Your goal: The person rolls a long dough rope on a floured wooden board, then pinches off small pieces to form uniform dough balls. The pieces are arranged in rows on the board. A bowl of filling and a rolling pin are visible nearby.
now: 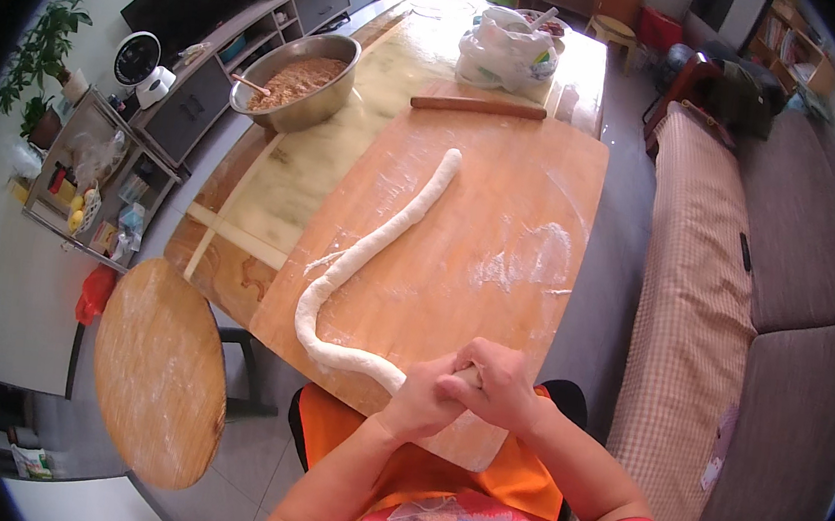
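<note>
A long rope of white dough (362,250) lies in a bent, hook-like curve on a wooden board (461,280) dusted with flour. Its near end runs into my left hand (420,400), whose fingers are wrapped around it at the board's front right. Close against that hand, my right hand (502,383) grips the dough's end, a bit of which shows between thumb and fingers. The two hands overlap, so the rest of the dough there is hidden. A wooden rolling pin (477,106) lies across the board's far edge.
Left of the board, a large metal bowl (327,105) of brown filling with a spoon (251,84) stands on the table (282,183). Behind the rolling pin sits a white plastic bag (508,58). A floured round wooden board (157,379) is at lower left; a sofa (803,245) runs along the right.
</note>
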The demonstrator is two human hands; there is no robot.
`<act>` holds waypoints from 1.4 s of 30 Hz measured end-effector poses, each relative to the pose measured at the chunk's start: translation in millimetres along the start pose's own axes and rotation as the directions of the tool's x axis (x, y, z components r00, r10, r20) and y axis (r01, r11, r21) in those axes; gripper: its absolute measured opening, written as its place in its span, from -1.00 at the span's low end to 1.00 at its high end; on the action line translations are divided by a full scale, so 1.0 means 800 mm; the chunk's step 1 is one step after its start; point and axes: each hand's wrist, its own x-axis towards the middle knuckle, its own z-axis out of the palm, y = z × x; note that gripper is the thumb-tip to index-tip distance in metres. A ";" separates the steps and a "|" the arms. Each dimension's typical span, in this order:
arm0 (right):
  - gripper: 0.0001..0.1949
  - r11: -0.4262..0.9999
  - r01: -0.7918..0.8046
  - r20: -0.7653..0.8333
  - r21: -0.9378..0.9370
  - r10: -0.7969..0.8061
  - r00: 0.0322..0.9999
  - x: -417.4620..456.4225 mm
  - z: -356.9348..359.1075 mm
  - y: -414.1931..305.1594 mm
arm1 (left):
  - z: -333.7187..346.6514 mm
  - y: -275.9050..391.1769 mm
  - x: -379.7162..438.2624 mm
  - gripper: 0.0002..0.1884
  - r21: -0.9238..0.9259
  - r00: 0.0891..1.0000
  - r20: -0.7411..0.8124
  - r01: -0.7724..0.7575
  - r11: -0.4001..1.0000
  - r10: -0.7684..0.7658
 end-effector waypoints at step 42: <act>-0.77 0.850 -0.403 -0.208 -0.338 0.351 0.913 0.066 0.031 0.099 | -0.020 0.023 0.027 -0.79 0.061 0.963 -0.258 0.100 0.993 -0.081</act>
